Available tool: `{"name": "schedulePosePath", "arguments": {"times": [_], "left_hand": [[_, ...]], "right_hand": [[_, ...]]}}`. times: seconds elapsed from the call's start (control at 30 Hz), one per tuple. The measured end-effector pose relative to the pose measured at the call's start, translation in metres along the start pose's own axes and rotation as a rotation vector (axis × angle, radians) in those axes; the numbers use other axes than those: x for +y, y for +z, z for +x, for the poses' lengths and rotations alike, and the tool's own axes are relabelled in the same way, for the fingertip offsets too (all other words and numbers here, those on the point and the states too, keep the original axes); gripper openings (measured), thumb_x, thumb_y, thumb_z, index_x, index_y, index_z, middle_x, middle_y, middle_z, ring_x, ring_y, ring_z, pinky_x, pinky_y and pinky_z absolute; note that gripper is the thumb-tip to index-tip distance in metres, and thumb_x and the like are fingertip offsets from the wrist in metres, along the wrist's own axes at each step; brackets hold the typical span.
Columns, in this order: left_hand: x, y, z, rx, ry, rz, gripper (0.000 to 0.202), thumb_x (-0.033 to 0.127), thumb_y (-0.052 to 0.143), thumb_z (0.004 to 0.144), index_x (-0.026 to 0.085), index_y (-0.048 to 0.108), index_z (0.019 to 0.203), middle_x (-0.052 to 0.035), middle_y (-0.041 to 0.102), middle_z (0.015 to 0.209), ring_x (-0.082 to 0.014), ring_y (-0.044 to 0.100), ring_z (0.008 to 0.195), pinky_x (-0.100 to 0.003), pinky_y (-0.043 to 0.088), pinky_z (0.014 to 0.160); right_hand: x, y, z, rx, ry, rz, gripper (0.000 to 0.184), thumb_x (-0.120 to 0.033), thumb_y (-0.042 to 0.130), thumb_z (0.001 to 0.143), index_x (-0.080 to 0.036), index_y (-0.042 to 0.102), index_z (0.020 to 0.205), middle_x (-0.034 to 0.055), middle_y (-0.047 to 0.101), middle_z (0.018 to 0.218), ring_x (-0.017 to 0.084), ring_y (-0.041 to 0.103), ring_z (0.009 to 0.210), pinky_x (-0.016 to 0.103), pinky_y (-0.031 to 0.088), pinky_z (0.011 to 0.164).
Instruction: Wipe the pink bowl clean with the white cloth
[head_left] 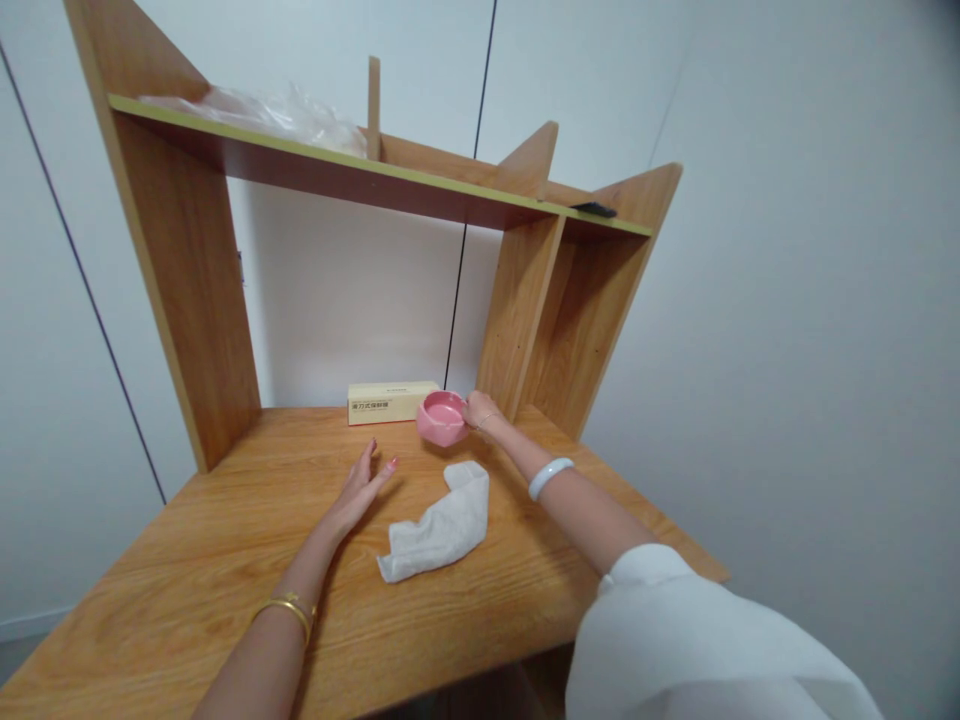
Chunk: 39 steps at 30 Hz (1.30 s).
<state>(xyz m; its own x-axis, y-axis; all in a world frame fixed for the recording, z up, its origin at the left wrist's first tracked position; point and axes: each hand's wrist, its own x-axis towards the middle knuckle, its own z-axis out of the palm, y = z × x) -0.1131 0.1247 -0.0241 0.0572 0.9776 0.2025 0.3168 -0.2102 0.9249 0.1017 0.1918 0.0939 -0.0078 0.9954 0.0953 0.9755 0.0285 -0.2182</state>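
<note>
My right hand (480,408) reaches toward the back of the desk and grips the right side of a pink faceted bowl (441,428), which looks like an ashtray. The bowl is tipped a little toward me, so its inside shows; whether it touches the desk I cannot tell. To the left, my left hand (361,492) is held over the wood with thumb and fingers apart and nothing in it. Between my forearms lies a crumpled white cloth or tissue (442,530), touched by neither hand.
Behind the bowl stands a long cream box (382,404) with dark printing. The wooden desk (187,560) has a shelf unit (517,310) at its back. On the upper shelf are clear plastic wrapping (277,115) and a flat dark object (594,209).
</note>
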Motion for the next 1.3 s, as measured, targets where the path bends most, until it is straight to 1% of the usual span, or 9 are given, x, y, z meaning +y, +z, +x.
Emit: {"name": "schedulePosePath", "arguments": {"times": [0.13, 0.23, 0.33, 0.5, 0.67, 0.83, 0.97, 1.2, 1.3], "left_hand": [[0.006, 0.001, -0.003, -0.021, -0.019, 0.031, 0.087, 0.067, 0.043, 0.074, 0.015, 0.02, 0.14, -0.0167, 0.021, 0.147, -0.0269, 0.018, 0.135, -0.042, 0.012, 0.111], [0.005, 0.002, -0.002, -0.022, -0.012, 0.044, 0.086, 0.066, 0.045, 0.073, 0.016, 0.023, 0.139, -0.0166, 0.023, 0.146, -0.0272, 0.02, 0.135, -0.042, 0.013, 0.111], [0.004, 0.003, -0.002, -0.016, -0.003, 0.07, 0.085, 0.065, 0.047, 0.072, 0.015, 0.026, 0.138, -0.0171, 0.025, 0.145, -0.0274, 0.021, 0.135, -0.042, 0.013, 0.11], [0.005, 0.003, -0.003, -0.01, -0.009, 0.088, 0.083, 0.064, 0.049, 0.072, 0.015, 0.03, 0.136, -0.0183, 0.029, 0.143, -0.0285, 0.024, 0.133, -0.043, 0.016, 0.11], [0.003, 0.003, -0.002, -0.042, -0.014, 0.133, 0.082, 0.062, 0.05, 0.071, 0.013, 0.033, 0.134, -0.0188, 0.032, 0.142, -0.0294, 0.027, 0.132, -0.043, 0.016, 0.109], [0.005, 0.004, -0.002, -0.033, -0.009, 0.149, 0.076, 0.061, 0.048, 0.073, 0.015, 0.037, 0.132, -0.0173, 0.036, 0.14, -0.0285, 0.03, 0.131, -0.041, 0.018, 0.109], [0.005, 0.005, -0.002, -0.022, -0.007, 0.155, 0.075, 0.061, 0.049, 0.072, 0.015, 0.04, 0.13, -0.0169, 0.039, 0.138, -0.0289, 0.033, 0.129, -0.042, 0.019, 0.108], [0.0, 0.006, 0.0, -0.017, -0.014, 0.13, 0.072, 0.06, 0.049, 0.072, 0.018, 0.041, 0.129, -0.0152, 0.04, 0.138, -0.0278, 0.033, 0.129, -0.041, 0.019, 0.108], [-0.001, 0.006, 0.001, -0.015, -0.015, 0.134, 0.072, 0.061, 0.048, 0.072, 0.017, 0.042, 0.129, -0.0156, 0.041, 0.137, -0.0281, 0.033, 0.129, -0.042, 0.019, 0.108]], "right_hand": [[0.044, -0.007, -0.003, 0.019, 0.143, -0.029, 0.023, -0.014, 0.059, 0.077, -0.004, 0.067, 0.096, 0.0229, 0.066, 0.098, 0.023, 0.063, 0.093, 0.02, 0.044, 0.065], [0.067, 0.003, -0.011, 0.002, 0.21, -0.03, 0.021, -0.007, 0.059, 0.074, -0.003, 0.068, 0.093, 0.0235, 0.067, 0.094, 0.023, 0.065, 0.088, 0.021, 0.044, 0.062], [0.078, 0.014, -0.013, -0.015, 0.239, -0.014, 0.021, -0.006, 0.057, 0.074, -0.003, 0.067, 0.093, 0.0233, 0.067, 0.094, 0.023, 0.065, 0.087, 0.02, 0.043, 0.06], [0.083, 0.025, -0.013, -0.037, 0.244, 0.032, 0.018, -0.011, 0.054, 0.08, -0.002, 0.067, 0.088, 0.0216, 0.067, 0.089, 0.02, 0.065, 0.08, 0.019, 0.041, 0.057], [0.082, 0.031, -0.011, -0.047, 0.197, 0.082, 0.025, -0.019, 0.049, 0.084, -0.003, 0.068, 0.082, 0.0164, 0.069, 0.079, 0.016, 0.064, 0.068, 0.018, 0.039, 0.052], [0.085, 0.032, -0.004, 0.0, 0.13, 0.076, 0.025, -0.02, 0.048, 0.084, -0.005, 0.069, 0.081, 0.0158, 0.069, 0.083, 0.017, 0.063, 0.077, 0.019, 0.039, 0.057], [0.089, 0.031, 0.0, 0.022, 0.1, 0.051, 0.024, -0.018, 0.048, 0.083, -0.007, 0.069, 0.081, 0.015, 0.069, 0.082, 0.018, 0.064, 0.078, 0.019, 0.039, 0.058], [0.094, 0.023, 0.002, 0.065, 0.07, -0.049, 0.029, -0.016, 0.042, 0.086, -0.007, 0.068, 0.093, 0.0236, 0.065, 0.1, 0.024, 0.063, 0.093, 0.025, 0.042, 0.072], [0.096, 0.025, 0.002, 0.033, 0.06, -0.076, 0.028, -0.015, 0.042, 0.086, -0.006, 0.068, 0.092, 0.0224, 0.066, 0.098, 0.023, 0.063, 0.091, 0.024, 0.042, 0.069]]}}
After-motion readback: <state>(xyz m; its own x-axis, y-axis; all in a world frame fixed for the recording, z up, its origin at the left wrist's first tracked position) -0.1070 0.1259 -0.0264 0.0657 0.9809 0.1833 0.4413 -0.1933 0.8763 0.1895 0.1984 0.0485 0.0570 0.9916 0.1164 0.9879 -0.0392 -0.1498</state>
